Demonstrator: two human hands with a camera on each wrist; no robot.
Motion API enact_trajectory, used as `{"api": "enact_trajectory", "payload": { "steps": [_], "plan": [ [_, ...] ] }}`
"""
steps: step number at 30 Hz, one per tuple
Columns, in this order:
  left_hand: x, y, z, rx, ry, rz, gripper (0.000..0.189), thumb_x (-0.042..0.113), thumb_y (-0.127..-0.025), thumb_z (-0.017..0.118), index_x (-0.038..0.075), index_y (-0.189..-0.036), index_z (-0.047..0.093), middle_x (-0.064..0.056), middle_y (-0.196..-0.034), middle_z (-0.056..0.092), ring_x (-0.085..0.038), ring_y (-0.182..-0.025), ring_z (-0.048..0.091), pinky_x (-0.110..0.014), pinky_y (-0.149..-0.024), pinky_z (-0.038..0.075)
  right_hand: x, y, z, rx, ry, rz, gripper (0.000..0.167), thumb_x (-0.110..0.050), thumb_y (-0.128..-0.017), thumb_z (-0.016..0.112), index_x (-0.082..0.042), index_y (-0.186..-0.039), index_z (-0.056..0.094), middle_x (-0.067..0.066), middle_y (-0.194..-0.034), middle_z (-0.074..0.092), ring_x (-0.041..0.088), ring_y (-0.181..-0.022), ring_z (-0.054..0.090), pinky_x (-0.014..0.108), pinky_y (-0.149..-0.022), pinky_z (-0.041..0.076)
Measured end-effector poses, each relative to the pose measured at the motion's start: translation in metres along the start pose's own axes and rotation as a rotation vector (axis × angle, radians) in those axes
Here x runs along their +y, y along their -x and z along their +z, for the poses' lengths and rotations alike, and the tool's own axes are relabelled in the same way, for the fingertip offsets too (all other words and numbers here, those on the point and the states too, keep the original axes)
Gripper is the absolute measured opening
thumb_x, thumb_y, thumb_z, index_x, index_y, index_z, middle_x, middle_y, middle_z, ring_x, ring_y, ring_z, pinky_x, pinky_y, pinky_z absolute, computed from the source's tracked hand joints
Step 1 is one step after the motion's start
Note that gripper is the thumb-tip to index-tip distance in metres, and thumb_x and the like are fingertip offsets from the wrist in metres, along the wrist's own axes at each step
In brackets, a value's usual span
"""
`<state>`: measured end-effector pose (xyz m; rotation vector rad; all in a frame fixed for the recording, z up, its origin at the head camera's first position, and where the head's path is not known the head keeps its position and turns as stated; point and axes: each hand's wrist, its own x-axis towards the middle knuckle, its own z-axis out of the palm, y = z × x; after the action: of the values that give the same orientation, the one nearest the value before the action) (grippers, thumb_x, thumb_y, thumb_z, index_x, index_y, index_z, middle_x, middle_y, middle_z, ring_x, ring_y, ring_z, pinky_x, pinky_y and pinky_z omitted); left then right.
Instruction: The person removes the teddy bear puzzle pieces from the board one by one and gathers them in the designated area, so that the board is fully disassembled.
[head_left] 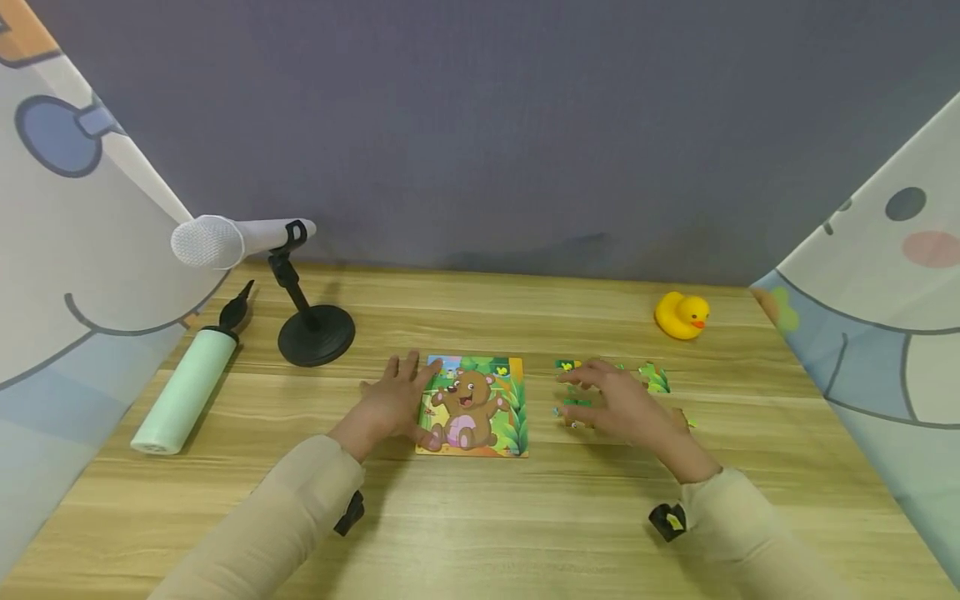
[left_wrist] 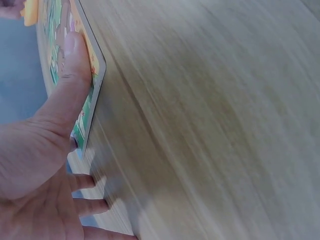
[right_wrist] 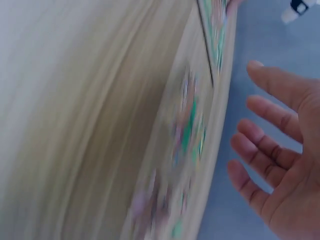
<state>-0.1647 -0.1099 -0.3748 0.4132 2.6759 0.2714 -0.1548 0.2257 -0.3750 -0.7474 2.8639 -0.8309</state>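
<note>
A square picture puzzle board [head_left: 468, 412] with a brown bear on it lies flat on the wooden table. My left hand [head_left: 386, 406] rests at its left side with the fingers spread. In the left wrist view the thumb [left_wrist: 75, 60] lies on top of the board near a corner, while other fingertips touch the table. To the right, my right hand [head_left: 622, 407] hovers over several loose puzzle pieces [head_left: 656, 377], its fingers loosely bent and holding nothing. That hand partly hides the pieces in the head view; the right wrist view shows the pieces [right_wrist: 187, 125] blurred, apart from the fingers.
A white microphone [head_left: 213, 242] on a black stand [head_left: 317, 335] is at the back left. Beside it lies a pale green hand pump [head_left: 187, 387] with a black nozzle. A yellow rubber duck [head_left: 681, 315] sits at the back right. A grey partition [head_left: 480, 142] rises behind the table.
</note>
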Motion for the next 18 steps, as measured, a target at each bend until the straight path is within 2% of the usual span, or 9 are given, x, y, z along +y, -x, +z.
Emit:
{"api": "enact_trajectory", "payload": {
  "steps": [4, 8, 14, 18],
  "plan": [
    [0.0, -0.001, 0.0, -0.013, -0.011, -0.017, 0.124, 0.049, -0.067, 0.091, 0.009, -0.162, 0.022, -0.029, -0.165, 0.01, -0.056, -0.148, 0.012, -0.084, -0.092, 0.035, -0.022, -0.018, 0.017, -0.021, -0.07, 0.039, 0.034, -0.025, -0.093, 0.077, -0.008, -0.122, 0.073, 0.008, -0.117, 0.066, 0.029, -0.102, 0.064, 0.047, -0.082, 0.054],
    [0.0, -0.002, 0.0, -0.027, -0.015, -0.033, 0.124, 0.049, -0.067, 0.091, 0.01, -0.163, 0.021, -0.028, -0.166, 0.009, -0.055, -0.149, 0.011, -0.084, -0.09, 0.036, -0.04, -0.036, 0.034, -0.047, -0.128, 0.079, 0.031, -0.025, -0.091, 0.079, -0.007, -0.116, 0.075, 0.007, -0.106, 0.067, 0.024, -0.095, 0.061, 0.041, -0.079, 0.052],
    [0.002, -0.002, -0.002, -0.036, -0.016, -0.04, 0.125, 0.05, -0.067, 0.091, 0.011, -0.163, 0.021, -0.028, -0.166, 0.008, -0.054, -0.149, 0.011, -0.084, -0.09, 0.036, -0.06, -0.055, 0.053, -0.081, -0.117, 0.124, 0.029, -0.026, -0.09, 0.08, -0.011, -0.115, 0.077, 0.003, -0.09, 0.06, 0.018, -0.08, 0.048, 0.032, -0.069, 0.043],
    [0.003, -0.001, -0.004, -0.044, -0.019, -0.051, 0.125, 0.051, -0.067, 0.091, 0.012, -0.163, 0.02, -0.027, -0.166, 0.007, -0.054, -0.15, 0.011, -0.084, -0.091, 0.036, -0.072, -0.066, 0.06, -0.079, -0.096, 0.12, 0.025, -0.024, -0.09, 0.08, -0.012, -0.111, 0.078, 0.003, -0.088, 0.06, 0.017, -0.077, 0.048, 0.032, -0.066, 0.042]
  ]
}}
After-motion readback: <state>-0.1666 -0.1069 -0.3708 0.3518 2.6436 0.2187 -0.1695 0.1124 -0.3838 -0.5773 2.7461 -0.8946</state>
